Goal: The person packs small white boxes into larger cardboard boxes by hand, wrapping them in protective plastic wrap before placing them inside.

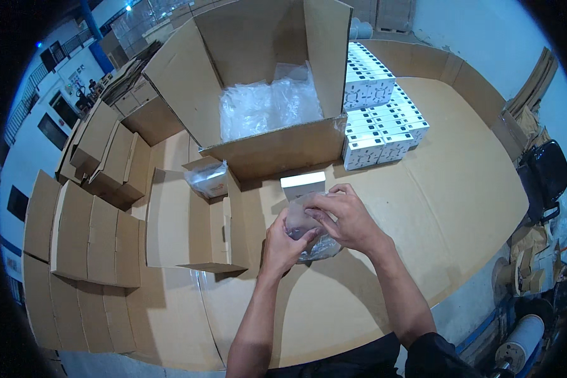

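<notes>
Dark sleeves [431, 356] at the lower edge, bare forearms [406, 293] reaching forward over a cardboard-topped table [460, 189]. Left hand [282, 247]: fingers curled round the left side of a translucent plastic bag [321, 247], thumb laid across the near side. Right hand [353, 222]: thumb and fingers pinched on the upper part of the same bag, from the right. Translucent plastic bag: held between both hands, near the middle of the table, lower part crumpled; contents, if any, not to be made out. White box [303, 180]: just beyond the fingers, partly hidden; contact with the bag uncertain. Step in hand, as judged: working the film by fingertip. Next move, as judged: calling for a steady left hold and a light right pinch, film kept from tearing. Small open carton [165, 220]: to the left, with a film-wrapped item [209, 179] at the far end. Large open carton [283, 154]: farther off, clear film [264, 108] inside. Stacked white boxes [384, 129]: to the right of that carton. Brown cartons [94, 239]: far left, in rows.
</notes>
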A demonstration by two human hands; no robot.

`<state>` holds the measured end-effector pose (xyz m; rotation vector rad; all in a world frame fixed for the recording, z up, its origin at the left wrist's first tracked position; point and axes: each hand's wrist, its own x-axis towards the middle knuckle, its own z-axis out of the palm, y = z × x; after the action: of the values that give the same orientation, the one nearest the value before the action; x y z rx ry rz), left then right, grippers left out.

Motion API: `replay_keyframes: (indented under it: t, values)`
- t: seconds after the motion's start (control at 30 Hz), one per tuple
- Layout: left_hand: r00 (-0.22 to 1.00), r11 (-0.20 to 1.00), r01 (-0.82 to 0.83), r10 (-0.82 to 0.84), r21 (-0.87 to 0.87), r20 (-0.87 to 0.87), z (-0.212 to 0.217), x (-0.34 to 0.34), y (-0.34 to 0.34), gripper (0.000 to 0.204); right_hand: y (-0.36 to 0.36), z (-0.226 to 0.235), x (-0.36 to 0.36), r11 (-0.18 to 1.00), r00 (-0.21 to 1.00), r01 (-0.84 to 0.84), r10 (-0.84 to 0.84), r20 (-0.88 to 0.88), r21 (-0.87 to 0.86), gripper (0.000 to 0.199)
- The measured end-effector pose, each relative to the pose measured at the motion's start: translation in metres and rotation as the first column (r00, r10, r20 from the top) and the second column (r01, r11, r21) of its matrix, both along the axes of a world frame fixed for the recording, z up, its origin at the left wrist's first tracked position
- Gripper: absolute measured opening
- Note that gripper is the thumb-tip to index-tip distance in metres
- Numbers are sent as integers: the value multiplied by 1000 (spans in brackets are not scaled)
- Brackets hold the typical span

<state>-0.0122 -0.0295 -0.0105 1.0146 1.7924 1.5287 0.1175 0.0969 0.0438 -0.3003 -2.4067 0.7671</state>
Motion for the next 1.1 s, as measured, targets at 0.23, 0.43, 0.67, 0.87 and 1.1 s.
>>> replay_keyframes:
  t: [0.23,0.43,0.67,0.87,1.1]
  values:
    - [998,998,57,-57,-31,3,8,-2,-3,54,0,-5,-3,999,999,27,-25,-48,42,19]
    - [999,1000,24,-24,-17,23,4,-3,-3,55,8,3,-3,981,948,137,-170,-269,-137,16]
    - [997,1000,12,-14,21,81,4,-6,-7,54,45,-29,0,787,895,-63,-228,-384,-614,22]
    - [985,1000,-11,11,0,173,10,-7,-10,48,55,-45,-10,693,944,-211,-39,-327,-689,41]
    - [986,1000,-3,1,11,164,9,-7,-9,45,51,-57,-19,662,950,-215,-29,-311,-718,39]
